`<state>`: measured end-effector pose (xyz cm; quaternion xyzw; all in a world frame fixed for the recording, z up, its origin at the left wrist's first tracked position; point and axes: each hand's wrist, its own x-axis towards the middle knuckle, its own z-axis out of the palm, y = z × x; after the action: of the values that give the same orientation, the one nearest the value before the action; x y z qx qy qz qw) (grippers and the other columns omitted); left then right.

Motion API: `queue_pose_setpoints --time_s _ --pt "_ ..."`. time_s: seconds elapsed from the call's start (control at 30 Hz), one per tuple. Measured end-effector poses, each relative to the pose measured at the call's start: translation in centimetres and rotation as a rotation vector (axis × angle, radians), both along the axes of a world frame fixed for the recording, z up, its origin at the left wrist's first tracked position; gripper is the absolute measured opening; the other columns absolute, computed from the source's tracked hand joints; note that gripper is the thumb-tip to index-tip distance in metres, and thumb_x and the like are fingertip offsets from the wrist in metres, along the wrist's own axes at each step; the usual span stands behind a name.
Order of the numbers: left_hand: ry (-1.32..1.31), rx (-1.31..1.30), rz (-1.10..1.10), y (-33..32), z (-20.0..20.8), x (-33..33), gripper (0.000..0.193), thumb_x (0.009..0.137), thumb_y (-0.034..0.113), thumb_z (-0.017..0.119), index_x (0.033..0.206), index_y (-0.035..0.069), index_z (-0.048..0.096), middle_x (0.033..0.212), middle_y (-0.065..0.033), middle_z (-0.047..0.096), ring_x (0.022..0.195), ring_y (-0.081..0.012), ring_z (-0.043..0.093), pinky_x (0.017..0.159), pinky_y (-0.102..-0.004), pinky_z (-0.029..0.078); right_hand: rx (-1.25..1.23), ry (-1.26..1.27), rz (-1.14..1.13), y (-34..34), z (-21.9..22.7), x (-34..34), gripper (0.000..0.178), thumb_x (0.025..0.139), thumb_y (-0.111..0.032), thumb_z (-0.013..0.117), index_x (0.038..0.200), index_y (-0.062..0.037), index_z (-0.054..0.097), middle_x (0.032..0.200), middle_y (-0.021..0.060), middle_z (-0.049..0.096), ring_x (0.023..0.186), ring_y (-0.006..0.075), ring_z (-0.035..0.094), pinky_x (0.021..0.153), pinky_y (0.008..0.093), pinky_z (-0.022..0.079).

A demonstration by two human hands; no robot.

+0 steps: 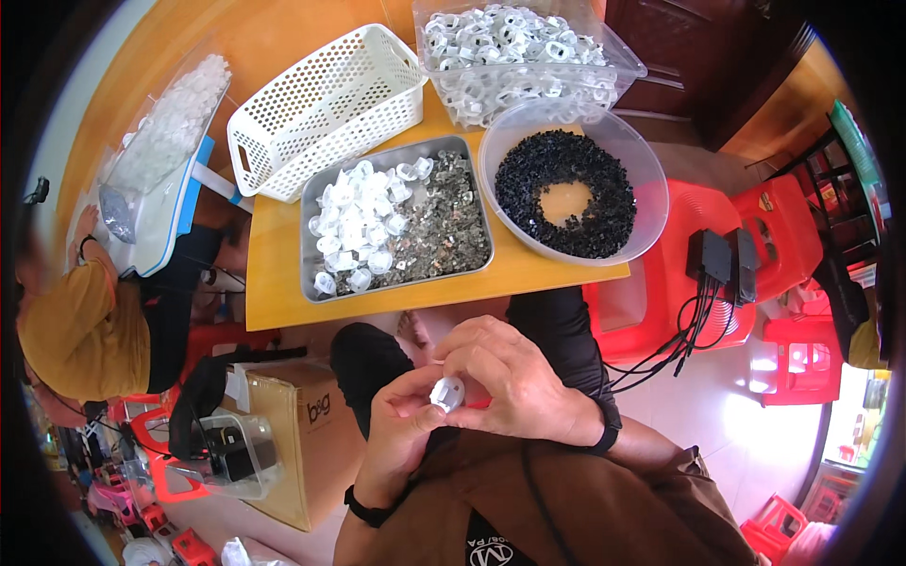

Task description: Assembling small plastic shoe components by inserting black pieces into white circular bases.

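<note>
A: ok so where's that white plastic cap point(446, 393) sitting?

B: left hand point(406, 413) has it, nearly closed, pinched at the thumb and fingertips. cap's about 2 o'clock from the palm.

A: and the right hand point(505, 379)?

B: fingers curled in close, cap's around its 8 o'clock. can't tell if it's actually gripping too. metal tray point(425, 282) on the surface point(557, 276) is up at 11 from the cap.

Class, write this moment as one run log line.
left hand: holds white piece; right hand: at same piece; tray: white parts, grey bits; bowl: black bits
</note>
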<state>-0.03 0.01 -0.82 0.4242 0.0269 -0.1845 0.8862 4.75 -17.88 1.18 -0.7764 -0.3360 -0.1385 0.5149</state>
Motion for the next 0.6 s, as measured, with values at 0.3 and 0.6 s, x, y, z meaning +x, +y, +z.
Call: queue_pose_setpoints --time_s 0.3,0.6 --pt "0.007 0.094 0.176 0.4 0.1 0.0 0.046 0.081 0.025 0.073 0.112 -0.006 0.057 0.096 -0.0132 0.065 0.083 -0.0192 0.064 0.072 -0.0305 0.054 -0.139 -0.098 0.002 -1.6 1.2 0.9 0.041 0.067 -0.021 0.077 0.097 -0.0026 0.057 0.1 0.0116 0.059 0.091 0.0309 0.06 0.08 0.0394 0.049" --pt "0.085 0.217 0.268 0.4 -0.5 0.1 0.032 0.096 0.026 0.052 0.11 -0.002 0.056 0.088 -0.0081 0.063 0.073 -0.0147 0.061 0.061 -0.0283 0.053 -0.534 -0.003 -0.625 -11.8 0.7 8.8 0.022 0.075 -0.012 0.069 0.095 -0.0057 0.065 0.094 0.0091 0.063 0.085 0.0295 0.063 0.072 0.0381 0.051"
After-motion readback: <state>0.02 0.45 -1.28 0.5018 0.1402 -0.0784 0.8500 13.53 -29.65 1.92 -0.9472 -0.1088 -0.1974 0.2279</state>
